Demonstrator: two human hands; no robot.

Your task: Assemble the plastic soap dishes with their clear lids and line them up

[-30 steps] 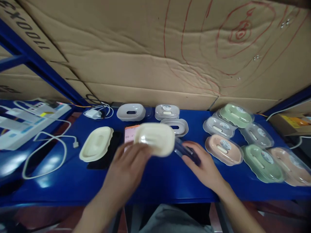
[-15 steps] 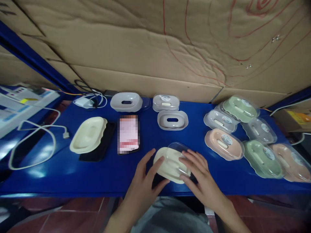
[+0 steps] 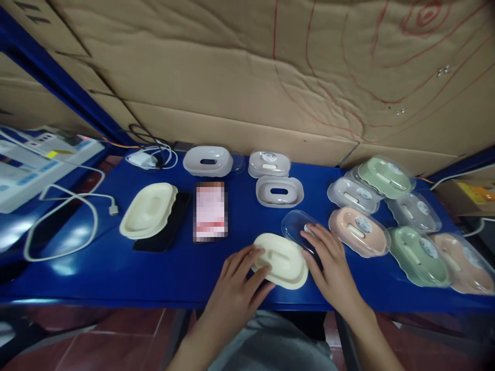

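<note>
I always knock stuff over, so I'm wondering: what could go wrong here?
The clear lid under the right hand might bump the nearby peach box if it slides sideways. The cream dish at the left hand lies near the front edge of the blue table, so a hard pull could perhaps tip it off.

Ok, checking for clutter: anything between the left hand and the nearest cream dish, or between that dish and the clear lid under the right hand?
Nothing visible does. The left hand has its fingers over the left edge of the cream dish; the clear lid, partly under the right hand, lies by its far-right edge.
</note>
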